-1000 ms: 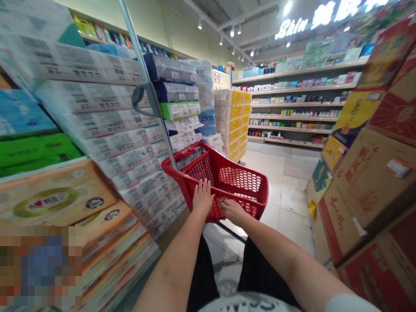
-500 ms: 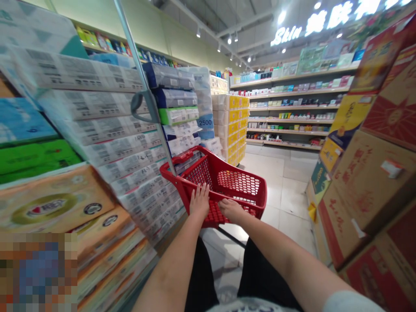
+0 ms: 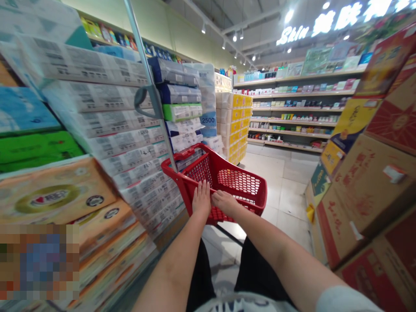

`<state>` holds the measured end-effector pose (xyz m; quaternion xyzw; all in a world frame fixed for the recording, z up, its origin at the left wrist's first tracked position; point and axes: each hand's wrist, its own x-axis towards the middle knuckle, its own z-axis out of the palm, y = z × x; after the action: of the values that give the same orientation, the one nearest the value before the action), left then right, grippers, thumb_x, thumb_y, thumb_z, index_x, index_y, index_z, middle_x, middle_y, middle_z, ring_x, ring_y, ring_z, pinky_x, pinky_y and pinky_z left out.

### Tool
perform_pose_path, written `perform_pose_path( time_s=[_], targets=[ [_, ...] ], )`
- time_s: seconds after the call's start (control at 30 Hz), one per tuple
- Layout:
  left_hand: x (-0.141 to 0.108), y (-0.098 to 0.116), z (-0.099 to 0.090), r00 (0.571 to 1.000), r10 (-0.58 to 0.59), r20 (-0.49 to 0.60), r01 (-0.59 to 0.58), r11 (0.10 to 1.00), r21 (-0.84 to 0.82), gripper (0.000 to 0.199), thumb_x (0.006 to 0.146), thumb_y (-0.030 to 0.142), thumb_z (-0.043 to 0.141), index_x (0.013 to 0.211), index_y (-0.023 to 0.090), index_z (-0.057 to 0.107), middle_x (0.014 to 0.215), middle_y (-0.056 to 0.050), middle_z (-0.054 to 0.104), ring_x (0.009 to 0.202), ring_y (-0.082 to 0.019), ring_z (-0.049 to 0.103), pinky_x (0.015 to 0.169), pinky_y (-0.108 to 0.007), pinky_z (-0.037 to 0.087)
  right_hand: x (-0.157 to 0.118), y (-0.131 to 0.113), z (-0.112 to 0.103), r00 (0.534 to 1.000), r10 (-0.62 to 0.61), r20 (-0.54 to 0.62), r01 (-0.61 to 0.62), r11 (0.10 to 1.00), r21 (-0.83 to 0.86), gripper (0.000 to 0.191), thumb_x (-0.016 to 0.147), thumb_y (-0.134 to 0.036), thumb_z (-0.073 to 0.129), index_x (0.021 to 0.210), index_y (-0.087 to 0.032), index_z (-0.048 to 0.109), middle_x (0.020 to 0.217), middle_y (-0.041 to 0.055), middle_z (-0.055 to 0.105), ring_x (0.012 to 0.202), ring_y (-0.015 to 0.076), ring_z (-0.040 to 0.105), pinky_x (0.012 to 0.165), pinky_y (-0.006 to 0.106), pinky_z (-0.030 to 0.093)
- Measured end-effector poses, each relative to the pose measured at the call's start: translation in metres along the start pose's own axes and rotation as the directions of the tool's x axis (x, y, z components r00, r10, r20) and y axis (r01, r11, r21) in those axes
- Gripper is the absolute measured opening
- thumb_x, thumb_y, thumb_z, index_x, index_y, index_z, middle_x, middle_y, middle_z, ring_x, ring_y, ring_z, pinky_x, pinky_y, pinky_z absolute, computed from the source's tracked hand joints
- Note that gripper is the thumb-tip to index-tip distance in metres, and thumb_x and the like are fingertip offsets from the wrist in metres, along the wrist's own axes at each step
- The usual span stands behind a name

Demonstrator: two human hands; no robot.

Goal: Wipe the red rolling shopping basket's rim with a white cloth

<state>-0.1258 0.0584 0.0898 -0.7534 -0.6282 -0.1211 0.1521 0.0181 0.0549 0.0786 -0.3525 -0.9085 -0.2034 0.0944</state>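
A red plastic shopping cart (image 3: pixel 242 180) with perforated walls stands in front of my legs, its inside partly visible. My left hand (image 3: pixel 202 200) lies against the cart's near side at the rim, fingers stretched out and close together. Just right of it, my right hand (image 3: pixel 226 203) rests on the same rim with curled fingers that reach close to the left hand. A metal pole (image 3: pixel 169 147) rises at the cart's left end and carries a grey loop-shaped piece (image 3: pixel 147 102). Part of the near rim is hidden under both hands.
Wrapped paper packs (image 3: pixel 130 143) are stacked high along the left, with orange packs (image 3: pixel 61 190) nearer me. Cardboard cartons (image 3: pixel 370 182) line the right. Pale floor tiles (image 3: pixel 276 190) run between them towards shelves (image 3: pixel 292 108) of small goods.
My right hand has slid left along the cart rim, closer to my left hand. The view has shifted slightly, and the cart stays in front of me.
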Motion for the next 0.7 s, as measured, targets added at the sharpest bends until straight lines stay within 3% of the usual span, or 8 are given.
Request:
perform_pose_path(
  time_s=[0.13, 0.27, 0.33, 0.43, 0.57, 0.7],
  targets=[
    [0.006, -0.008, -0.007, 0.994, 0.068, 0.080, -0.063, 0.996, -0.068, 0.064, 0.086, 0.009, 0.030, 0.148, 0.009, 0.017, 0.156, -0.009, 0.013, 0.144, -0.027, 0.005, 0.116, -0.041, 0.018, -0.011, 0.007, 0.001, 0.997, -0.042, 0.060, 0.042, 0.999, -0.001, 0.019, 0.090, -0.016, 0.048, 0.088, -0.014, 0.067, 0.096, 0.0094, 0.062, 0.092, 0.0196, 0.049, 0.078, 0.030, 0.046],
    [0.015, -0.013, -0.015, 0.978, 0.132, 0.161, -0.110, 0.984, -0.142, 0.065, 0.082, 0.004, 0.031, 0.147, 0.009, 0.023, 0.156, -0.009, 0.013, 0.144, -0.027, 0.003, 0.114, -0.040, 0.023, -0.021, 0.010, 0.001, 0.998, 0.030, 0.055, -0.029, 0.999, -0.030, 0.023, 0.090, -0.014, 0.046, 0.100, -0.011, 0.066, 0.105, 0.0123, 0.060, 0.098, 0.0217, 0.049, 0.086, 0.034, 0.045],
    [0.020, -0.011, -0.019, 0.968, 0.160, 0.194, -0.131, 0.980, -0.150, 0.065, 0.081, 0.002, 0.030, 0.145, 0.011, 0.028, 0.156, -0.008, 0.015, 0.144, -0.026, 0.004, 0.114, -0.040, 0.024, -0.025, 0.014, 0.001, 0.997, 0.046, 0.067, -0.044, 0.999, -0.030, 0.020, 0.089, -0.015, 0.048, 0.096, -0.012, 0.067, 0.105, 0.0123, 0.060, 0.098, 0.0218, 0.050, 0.084, 0.034, 0.046],
    [0.028, -0.002, -0.024, 0.955, 0.190, 0.229, -0.165, 0.978, -0.125, 0.067, 0.080, 0.002, 0.030, 0.146, 0.016, 0.028, 0.156, -0.004, 0.017, 0.144, -0.025, 0.007, 0.115, -0.042, 0.022, -0.030, 0.023, 0.002, 0.994, 0.068, 0.081, -0.066, 0.998, -0.022, 0.019, 0.088, -0.015, 0.050, 0.091, -0.013, 0.069, 0.104, 0.0113, 0.061, 0.098, 0.0217, 0.050, 0.083, 0.033, 0.046],
    [0.034, 0.017, -0.021, 0.958, 0.173, 0.228, -0.162, 0.985, -0.063, 0.068, 0.081, 0.005, 0.033, 0.147, 0.019, 0.026, 0.156, -0.003, 0.016, 0.144, -0.026, 0.006, 0.116, -0.046, 0.018, -0.042, 0.036, 0.007, 0.986, 0.159, 0.051, -0.158, 0.987, -0.023, 0.027, 0.092, -0.013, 0.042, 0.108, -0.012, 0.064, 0.115, 0.0119, 0.058, 0.106, 0.0216, 0.049, 0.092, 0.034, 0.044],
    [0.037, 0.031, -0.011, 0.970, 0.174, 0.167, -0.170, 0.985, -0.039, 0.066, 0.082, 0.006, 0.031, 0.147, 0.017, 0.027, 0.156, -0.003, 0.016, 0.144, -0.027, 0.007, 0.116, -0.047, 0.017, -0.058, 0.046, 0.013, 0.971, 0.230, 0.061, -0.229, 0.973, -0.025, 0.021, 0.088, -0.012, 0.049, 0.096, -0.013, 0.068, 0.105, 0.0102, 0.062, 0.095, 0.0203, 0.054, 0.081, 0.031, 0.048]
  ],
)
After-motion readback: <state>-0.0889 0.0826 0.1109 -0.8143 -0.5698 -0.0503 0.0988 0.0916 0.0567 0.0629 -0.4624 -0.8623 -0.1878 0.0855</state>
